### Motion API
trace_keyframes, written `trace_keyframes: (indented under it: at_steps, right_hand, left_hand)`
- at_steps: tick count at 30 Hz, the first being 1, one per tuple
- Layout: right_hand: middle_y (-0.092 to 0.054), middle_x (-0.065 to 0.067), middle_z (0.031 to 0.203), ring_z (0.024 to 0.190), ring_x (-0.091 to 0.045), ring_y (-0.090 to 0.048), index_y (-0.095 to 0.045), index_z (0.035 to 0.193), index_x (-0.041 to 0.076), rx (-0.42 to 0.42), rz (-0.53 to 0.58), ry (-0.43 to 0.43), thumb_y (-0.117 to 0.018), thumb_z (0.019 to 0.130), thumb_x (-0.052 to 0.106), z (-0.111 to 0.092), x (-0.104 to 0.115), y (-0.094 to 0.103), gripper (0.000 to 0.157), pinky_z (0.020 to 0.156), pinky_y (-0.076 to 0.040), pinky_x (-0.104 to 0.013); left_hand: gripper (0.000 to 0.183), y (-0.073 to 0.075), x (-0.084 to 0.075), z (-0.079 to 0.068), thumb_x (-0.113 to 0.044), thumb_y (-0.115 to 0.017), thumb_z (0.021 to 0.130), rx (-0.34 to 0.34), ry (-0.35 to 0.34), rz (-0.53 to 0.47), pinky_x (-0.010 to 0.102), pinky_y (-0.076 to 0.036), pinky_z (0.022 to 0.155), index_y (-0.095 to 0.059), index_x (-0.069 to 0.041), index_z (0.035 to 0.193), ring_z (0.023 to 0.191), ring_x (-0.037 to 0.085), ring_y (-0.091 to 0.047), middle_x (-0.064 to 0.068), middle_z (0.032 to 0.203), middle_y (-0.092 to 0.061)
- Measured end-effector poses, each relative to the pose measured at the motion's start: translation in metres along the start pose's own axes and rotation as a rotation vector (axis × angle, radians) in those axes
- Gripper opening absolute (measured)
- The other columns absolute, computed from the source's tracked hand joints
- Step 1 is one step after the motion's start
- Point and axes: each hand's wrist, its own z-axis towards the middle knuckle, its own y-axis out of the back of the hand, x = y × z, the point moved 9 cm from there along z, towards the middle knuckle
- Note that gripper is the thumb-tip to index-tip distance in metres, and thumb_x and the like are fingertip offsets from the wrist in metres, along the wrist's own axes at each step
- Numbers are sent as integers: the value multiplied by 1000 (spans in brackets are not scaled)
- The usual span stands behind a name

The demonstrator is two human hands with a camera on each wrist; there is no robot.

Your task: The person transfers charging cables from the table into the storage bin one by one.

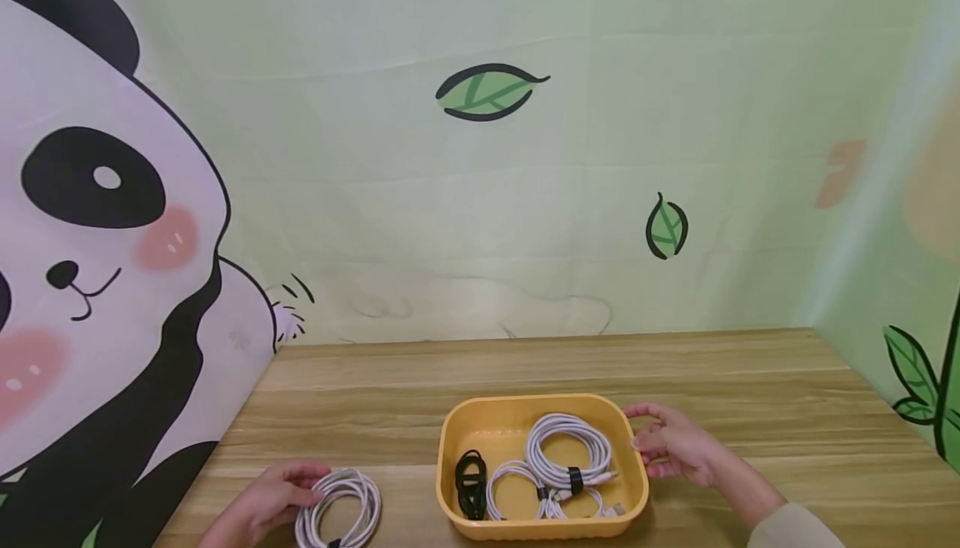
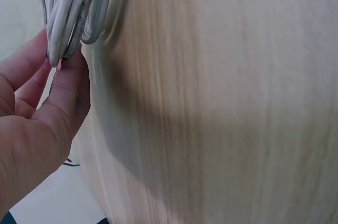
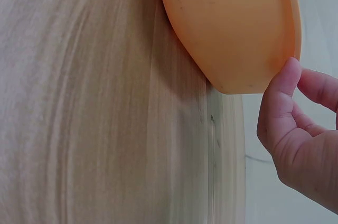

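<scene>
My left hand (image 1: pixel 273 498) pinches a coiled white cable (image 1: pixel 370 490) at its left side, over the table. In the left wrist view, thumb and fingers (image 2: pixel 66 84) meet at the lower end of the coil (image 2: pixel 74 18). A yellow plastic bin (image 1: pixel 542 529) stands to the right. My right hand (image 1: pixel 678 444) holds this bin by its right rim near the far corner. The right wrist view shows the bin's outer wall (image 3: pixel 227 28), with thumb and fingers (image 3: pixel 288 78) at the rim.
Inside the bin lie a large white cable coil (image 1: pixel 534 452) with a black strap, smaller white cables (image 1: pixel 491 490) and a bundled black cable (image 1: pixel 471 490). The wooden table (image 1: pixel 360 398) meets a wall (image 1: pixel 360 156) printed with a panda and leaves.
</scene>
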Motion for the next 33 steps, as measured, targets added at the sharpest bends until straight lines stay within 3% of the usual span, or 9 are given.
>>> trace_keyframes:
  at_steps: [15,23,33]
  right_hand:
    - [-55,-2,75,59,-9,-54,-21,131,-1,-9,-3,-8,-55,81,6,2,-2,2,62,53,-49,-22]
    - [-54,-2,75,60,-9,-54,-21,131,-1,-6,-2,-5,-56,81,6,1,-2,2,62,54,-50,-22]
    - [-54,-2,74,60,-9,-54,-21,131,-2,0,5,-2,-56,80,6,1,-2,2,61,54,-50,-22]
  left_hand:
    - [35,-8,-8,0,1,-56,79,53,-40,-31,23,-49,69,-50,14,110,78,8,-55,-5,84,-59]
    - [45,-9,-10,1,2,-53,80,51,-30,-4,25,-49,71,-37,17,119,80,9,-54,-4,89,-59]
    - [49,-11,-17,1,2,-55,79,9,-47,20,24,-49,72,-35,18,120,82,9,-55,-3,93,-58]
